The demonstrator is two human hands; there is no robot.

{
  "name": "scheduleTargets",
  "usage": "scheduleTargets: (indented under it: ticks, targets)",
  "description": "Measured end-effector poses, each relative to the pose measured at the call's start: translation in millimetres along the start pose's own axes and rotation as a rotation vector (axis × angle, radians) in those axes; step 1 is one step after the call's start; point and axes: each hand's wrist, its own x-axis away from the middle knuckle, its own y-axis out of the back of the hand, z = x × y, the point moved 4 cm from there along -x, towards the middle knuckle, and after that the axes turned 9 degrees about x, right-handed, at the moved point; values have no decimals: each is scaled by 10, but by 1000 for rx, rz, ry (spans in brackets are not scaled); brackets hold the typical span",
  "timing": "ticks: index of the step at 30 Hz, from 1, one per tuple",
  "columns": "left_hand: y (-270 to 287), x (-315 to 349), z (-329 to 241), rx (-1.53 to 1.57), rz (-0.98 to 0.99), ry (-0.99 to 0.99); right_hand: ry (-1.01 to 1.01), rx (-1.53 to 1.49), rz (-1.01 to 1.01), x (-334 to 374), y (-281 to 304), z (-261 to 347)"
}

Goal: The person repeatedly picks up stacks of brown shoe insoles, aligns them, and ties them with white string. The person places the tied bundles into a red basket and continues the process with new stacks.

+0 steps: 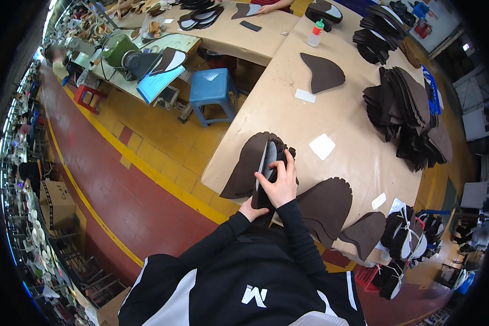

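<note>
My hands hold several dark brown cut shoe-upper pieces [269, 154] on edge at the table's near corner, with pale grey backing showing between them. My left hand [252, 209] grips their lower end, its thumb over the near side. Higher up, my right hand [281, 183] has its thumb at the pale edge and its fingers over the far side, where the edge is notched. Left of the held pieces lies a dark brown stack [248, 163] with a scalloped edge. Another brown stack [327, 205] rests just right of my right forearm.
The tan-covered table [266, 117] carries a single brown piece [325, 73], white cards [322, 146], a glue bottle [315, 33] and large brown stacks [399, 103] at right. Beyond its left edge stand a blue stool [211, 87] and a green-motored machine [119, 51]. Another person's hand [265, 9] works at the far table.
</note>
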Motion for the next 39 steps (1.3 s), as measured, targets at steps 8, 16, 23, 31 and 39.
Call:
scheduleTargets:
  ticks: [8, 16, 23, 31, 39]
  targets:
    - [-20, -29, 3, 367, 111, 80, -114, -1097, -133, 95, -434, -686]
    - [-38, 360, -368, 611, 499, 213, -473, -1286, 442, 459, -979, -2237]
    - [14, 92, -858, 181, 713, 249, -504, -1594, 624, 1173, -532, -2435]
    - [523, -1154, -364, -778, -525, 111, -693, -1623, 461, 1766, -320, -2667]
    - [323, -1164, -172, -758, -611, -114, -728, -1612, 395, 1861, -195, -2726]
